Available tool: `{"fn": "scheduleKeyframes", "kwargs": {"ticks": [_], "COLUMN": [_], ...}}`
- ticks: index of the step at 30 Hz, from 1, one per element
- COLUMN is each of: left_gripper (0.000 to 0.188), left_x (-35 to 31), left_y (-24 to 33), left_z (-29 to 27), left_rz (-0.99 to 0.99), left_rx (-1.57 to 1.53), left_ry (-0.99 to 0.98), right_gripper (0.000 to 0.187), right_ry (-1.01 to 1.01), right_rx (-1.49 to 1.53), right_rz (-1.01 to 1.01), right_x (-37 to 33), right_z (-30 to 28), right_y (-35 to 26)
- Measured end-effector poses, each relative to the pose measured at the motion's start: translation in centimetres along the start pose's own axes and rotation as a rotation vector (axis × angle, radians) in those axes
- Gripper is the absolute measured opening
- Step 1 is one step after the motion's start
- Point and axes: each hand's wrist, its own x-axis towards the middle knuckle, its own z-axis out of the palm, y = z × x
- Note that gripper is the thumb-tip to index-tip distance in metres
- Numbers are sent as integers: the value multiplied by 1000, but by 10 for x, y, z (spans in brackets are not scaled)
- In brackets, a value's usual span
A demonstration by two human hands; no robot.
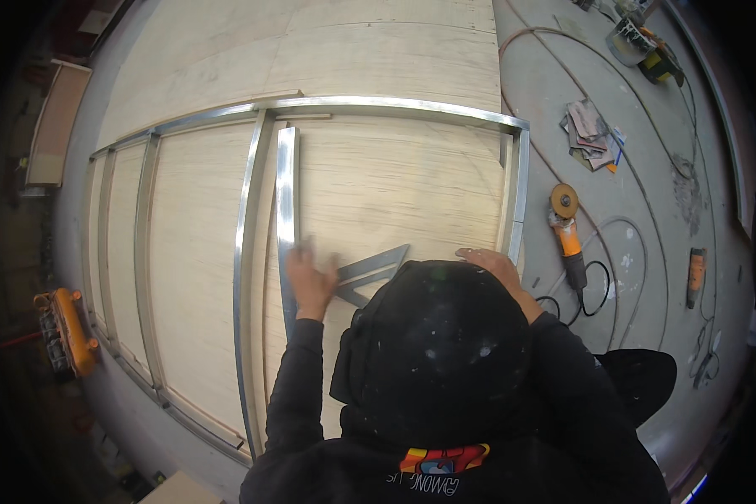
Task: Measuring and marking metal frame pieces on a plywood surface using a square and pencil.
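A silver metal frame [248, 210] of thin square tube lies on a large plywood sheet [395, 185]. A loose metal bar [287, 176] lies inside it, next to an upright member. My left hand [309, 279] is blurred, over the lower part of that bar and touching the left tip of a triangular metal square [374, 269]; its grip is unclear. My right hand [491, 265] rests flat on the plywood by the frame's right side [521, 185], holding nothing. A dark hood hides the area below both hands.
On the grey floor to the right lie an orange angle grinder [568, 235] with its black cable, a stack of abrasive sheets [592, 134], a power tool [643, 42] and a small orange tool [695, 273]. An orange clamp-like tool [63, 332] lies at the left.
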Motion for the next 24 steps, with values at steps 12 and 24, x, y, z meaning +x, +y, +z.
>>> {"fn": "scheduleKeyframes", "kwargs": {"ticks": [12,24], "left_gripper": [78,69], "left_x": [-51,166], "left_y": [-31,58], "left_z": [59,-18], "left_rz": [127,258], "left_rx": [-76,-223], "left_ry": [-398,-99], "right_gripper": [17,17], "right_ry": [-56,-42], "right_rx": [-20,-37], "right_rz": [21,64], "right_x": [6,8], "right_z": [7,10], "right_y": [-5,-3]}}
